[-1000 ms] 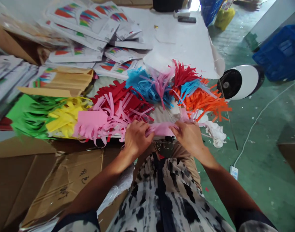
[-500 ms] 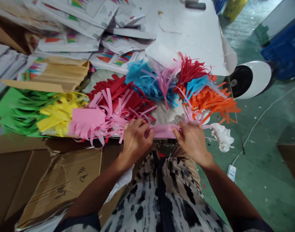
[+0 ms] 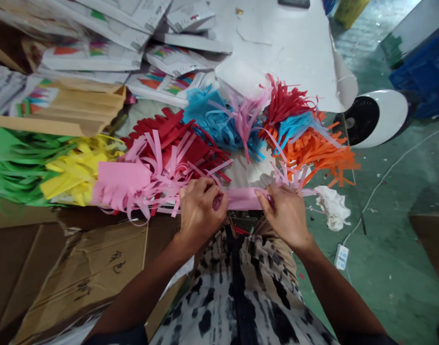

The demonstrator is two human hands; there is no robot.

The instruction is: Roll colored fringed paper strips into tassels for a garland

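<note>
A pink strip of fringed tissue paper [image 3: 243, 198] stretches between my hands along the table's near edge. Its left part is gripped by my left hand [image 3: 203, 206], with fingers curled. My right hand [image 3: 287, 213] pinches the other end between thumb and fingers, and thin pink strips stick out beyond it. Left of my hands lies more pink fringed paper [image 3: 124, 177], partly over red fringed paper [image 3: 172, 139]. Farther left are yellow fringed paper [image 3: 79, 167] and green fringed paper [image 3: 28, 163]. Blue fringed paper [image 3: 208, 115] and orange fringed paper [image 3: 313, 151] lie beyond my hands.
Printed white packets [image 3: 97, 57] pile up at the back left, near an open brown envelope [image 3: 86, 105]. A crumpled white tissue [image 3: 332, 206] sits at the right edge. Cardboard boxes [image 3: 93, 268] stand below left. A power strip [image 3: 341, 256] with its cord lies on the floor.
Both hands keep their hold on the pink strip, with only slight shifts of the fingers. The view has moved a little, so the papers at left appear farther left.
</note>
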